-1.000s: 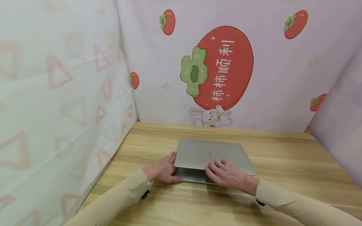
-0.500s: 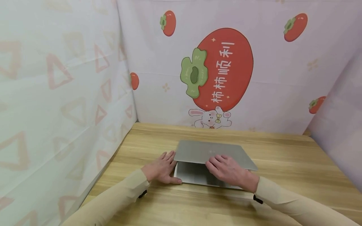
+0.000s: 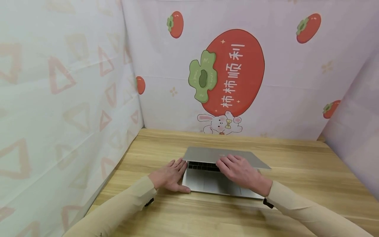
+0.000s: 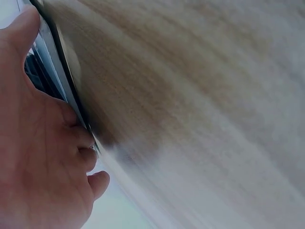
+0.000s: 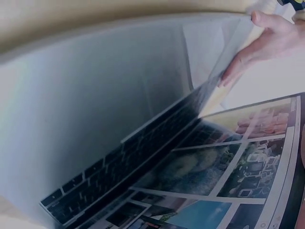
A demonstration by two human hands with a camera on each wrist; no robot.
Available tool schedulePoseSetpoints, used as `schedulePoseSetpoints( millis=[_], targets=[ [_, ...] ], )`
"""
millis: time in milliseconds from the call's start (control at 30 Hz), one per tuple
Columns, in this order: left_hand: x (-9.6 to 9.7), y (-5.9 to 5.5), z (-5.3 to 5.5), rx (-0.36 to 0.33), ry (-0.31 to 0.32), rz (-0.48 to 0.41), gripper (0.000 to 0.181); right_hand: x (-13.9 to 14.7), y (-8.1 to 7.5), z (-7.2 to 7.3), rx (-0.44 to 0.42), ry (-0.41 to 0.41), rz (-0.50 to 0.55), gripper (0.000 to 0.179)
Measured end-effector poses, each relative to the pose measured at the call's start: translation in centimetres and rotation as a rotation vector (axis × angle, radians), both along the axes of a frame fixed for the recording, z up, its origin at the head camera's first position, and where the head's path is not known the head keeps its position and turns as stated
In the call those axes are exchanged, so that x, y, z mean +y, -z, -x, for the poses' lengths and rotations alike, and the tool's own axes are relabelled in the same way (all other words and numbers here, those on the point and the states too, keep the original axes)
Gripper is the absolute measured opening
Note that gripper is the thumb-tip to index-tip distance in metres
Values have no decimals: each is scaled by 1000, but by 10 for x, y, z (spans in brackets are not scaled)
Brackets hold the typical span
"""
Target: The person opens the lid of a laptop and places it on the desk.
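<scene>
A grey laptop (image 3: 204, 179) sits partly unfolded on the wooden table, its lid (image 3: 204, 154) tilted up over the base. Part of the black keyboard (image 5: 109, 171) shows in the right wrist view, and the lit screen (image 5: 190, 167) displays a grid of pictures. My right hand (image 3: 240, 171) grips the front edge of the lid near its middle, fingers curled over it. My left hand (image 3: 170, 176) rests against the left side of the base, fingers extended along it and thumb at the front left corner. The left wrist view has this hand (image 4: 43, 143) touching the laptop's edge.
The wooden table (image 3: 165, 214) spreads around the laptop. A white patterned cloth wall (image 3: 88, 98) stands close on the left. Behind the table hangs a cloth (image 3: 281, 108) printed with persimmons and a rabbit; another pale cloth (image 3: 358, 131) borders the right side.
The lid has risen from nearly closed to a wider angle, baring the keyboard and trackpad area. My right hand has moved up slightly with it; the left hand has stayed in place.
</scene>
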State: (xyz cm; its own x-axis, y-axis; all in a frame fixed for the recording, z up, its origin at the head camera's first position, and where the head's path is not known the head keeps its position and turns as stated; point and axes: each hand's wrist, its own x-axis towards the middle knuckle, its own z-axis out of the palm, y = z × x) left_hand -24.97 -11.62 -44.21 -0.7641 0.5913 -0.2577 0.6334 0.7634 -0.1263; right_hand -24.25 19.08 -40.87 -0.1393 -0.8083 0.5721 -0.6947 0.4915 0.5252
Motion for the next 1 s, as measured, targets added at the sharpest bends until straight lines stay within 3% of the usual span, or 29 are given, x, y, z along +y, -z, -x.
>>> schedulePoseSetpoints(
  millis=[367, 867, 1000],
  targets=[
    [-1, 5, 0, -18, -5, 8, 110, 1, -11, 12, 11, 76, 86, 43],
    [0, 6, 5, -43, -11, -20, 111, -1, -33, 29, -83, 195, 204, 60],
    [0, 6, 6, -40, -16, -10, 112, -2, -41, 34, -118, 235, 190, 52]
  ],
)
